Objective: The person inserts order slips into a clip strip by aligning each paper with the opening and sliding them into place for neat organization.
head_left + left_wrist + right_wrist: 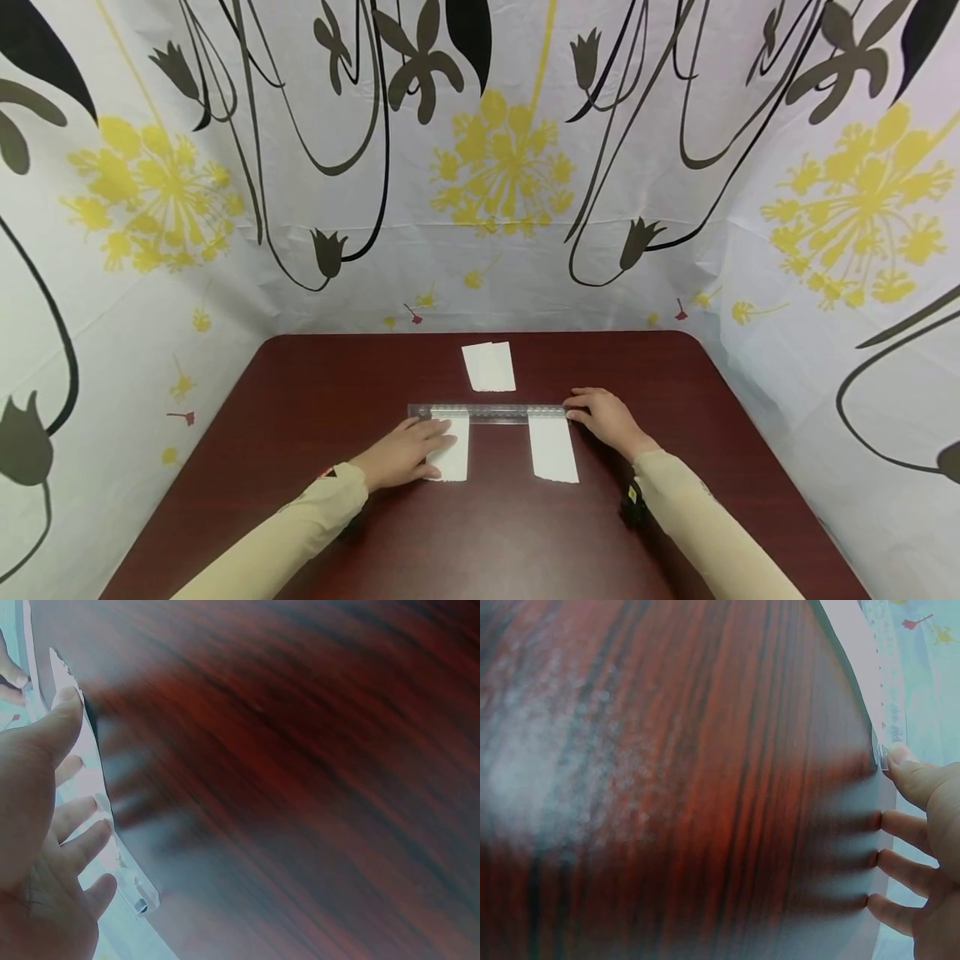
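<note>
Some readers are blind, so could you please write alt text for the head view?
A person's left hand rests on a white paper strip while the right hand touches the right end of a clear ruler on a reddish table. The ruler crosses the far ends of this strip and a second strip; more white paper lies beyond.
</note>
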`<state>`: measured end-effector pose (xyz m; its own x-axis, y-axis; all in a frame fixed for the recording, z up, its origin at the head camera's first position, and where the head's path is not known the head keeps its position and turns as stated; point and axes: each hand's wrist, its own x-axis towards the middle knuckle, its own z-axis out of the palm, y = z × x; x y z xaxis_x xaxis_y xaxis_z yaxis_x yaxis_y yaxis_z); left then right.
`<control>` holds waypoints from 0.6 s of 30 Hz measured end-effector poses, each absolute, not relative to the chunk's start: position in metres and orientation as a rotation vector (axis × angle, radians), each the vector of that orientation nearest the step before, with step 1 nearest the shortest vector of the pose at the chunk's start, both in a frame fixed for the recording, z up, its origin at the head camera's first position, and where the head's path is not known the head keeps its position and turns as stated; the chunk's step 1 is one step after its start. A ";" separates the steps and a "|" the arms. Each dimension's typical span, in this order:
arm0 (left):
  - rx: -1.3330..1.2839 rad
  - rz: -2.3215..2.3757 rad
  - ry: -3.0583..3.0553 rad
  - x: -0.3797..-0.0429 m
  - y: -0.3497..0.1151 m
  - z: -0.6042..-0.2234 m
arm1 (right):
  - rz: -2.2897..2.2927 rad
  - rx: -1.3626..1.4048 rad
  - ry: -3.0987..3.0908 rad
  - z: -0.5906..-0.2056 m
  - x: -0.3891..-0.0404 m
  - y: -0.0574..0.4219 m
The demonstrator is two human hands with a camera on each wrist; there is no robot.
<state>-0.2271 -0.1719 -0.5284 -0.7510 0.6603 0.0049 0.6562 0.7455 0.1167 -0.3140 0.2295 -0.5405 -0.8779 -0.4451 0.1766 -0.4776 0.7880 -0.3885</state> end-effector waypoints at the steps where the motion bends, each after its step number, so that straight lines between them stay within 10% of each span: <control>1: 1.093 0.175 2.900 -0.227 -0.171 -0.528 | 0.657 0.752 -2.896 -0.540 -0.314 0.230; 18: 1.106 0.149 2.921 -0.229 -0.170 -0.533 | 0.648 0.761 -2.895 -0.543 -0.315 0.230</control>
